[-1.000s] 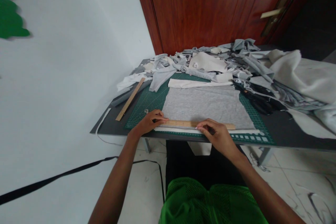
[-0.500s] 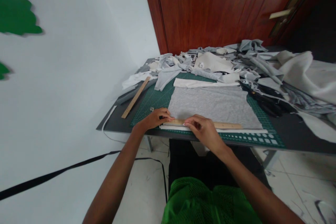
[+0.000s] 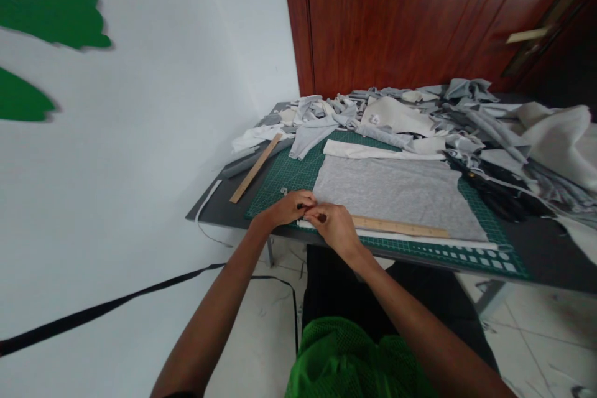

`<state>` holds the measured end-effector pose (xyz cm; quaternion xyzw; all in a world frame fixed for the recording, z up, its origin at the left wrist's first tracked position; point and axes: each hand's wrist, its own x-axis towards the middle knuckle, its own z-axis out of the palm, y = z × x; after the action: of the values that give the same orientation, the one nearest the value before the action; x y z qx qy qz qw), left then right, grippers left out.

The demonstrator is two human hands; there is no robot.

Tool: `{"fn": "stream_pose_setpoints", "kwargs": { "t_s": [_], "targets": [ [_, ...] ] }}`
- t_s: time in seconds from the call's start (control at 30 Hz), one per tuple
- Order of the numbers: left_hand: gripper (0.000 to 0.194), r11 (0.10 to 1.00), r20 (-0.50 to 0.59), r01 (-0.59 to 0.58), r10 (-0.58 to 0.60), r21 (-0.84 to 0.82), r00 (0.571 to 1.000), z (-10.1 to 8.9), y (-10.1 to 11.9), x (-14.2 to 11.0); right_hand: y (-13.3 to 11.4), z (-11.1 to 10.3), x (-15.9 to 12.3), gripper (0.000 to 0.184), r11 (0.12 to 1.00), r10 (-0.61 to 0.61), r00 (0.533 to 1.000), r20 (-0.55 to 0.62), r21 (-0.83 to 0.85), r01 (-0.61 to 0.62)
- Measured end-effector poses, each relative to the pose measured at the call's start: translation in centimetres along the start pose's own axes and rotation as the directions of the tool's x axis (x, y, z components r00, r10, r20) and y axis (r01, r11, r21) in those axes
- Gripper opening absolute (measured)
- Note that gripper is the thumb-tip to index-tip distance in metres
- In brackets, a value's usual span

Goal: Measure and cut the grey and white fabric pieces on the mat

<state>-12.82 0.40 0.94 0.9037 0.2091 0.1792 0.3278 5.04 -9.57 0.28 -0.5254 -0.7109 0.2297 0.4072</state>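
The left hand [image 3: 290, 209] and right hand [image 3: 332, 227] meet at the near edge of a green cutting mat [image 3: 289, 177], fingers curled together; whatever they pinch is hidden. A wooden ruler [image 3: 398, 227] lies just beside them on a grey jersey panel [image 3: 396, 196]. Farther off, dark shears [image 3: 494, 194], hard to make out, lie half-buried among fabric scraps [image 3: 396, 115].
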Motion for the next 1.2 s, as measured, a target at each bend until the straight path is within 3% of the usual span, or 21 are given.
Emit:
{"fn": "stream_pose_setpoints", "kwargs": {
  "t_s": [0.63, 0.97, 1.2],
  "targets": [
    [0.035, 0.998, -0.010, -0.057, 0.057, 0.026, 0.998, -0.3, -0.7, 0.1, -0.4, 0.8, -0.3, 0.020, 0.994, -0.012, 1.000, -0.016, -0.109, 0.011],
    [0.032, 0.997, -0.006, -0.036, 0.037, 0.067, 0.999, -0.5, -0.2, 0.0, -0.4, -0.2, 0.2, 0.022, 0.993, -0.042, 0.998, 0.046, -0.109, 0.047],
    [0.041, 0.996, -0.002, -0.046, 0.046, 0.072, 0.999, -0.5, 0.3, 0.1, -0.5, -0.5, 0.0, 0.021, 0.992, -0.038, 0.997, 0.059, -0.121, 0.045]
  ]
}}
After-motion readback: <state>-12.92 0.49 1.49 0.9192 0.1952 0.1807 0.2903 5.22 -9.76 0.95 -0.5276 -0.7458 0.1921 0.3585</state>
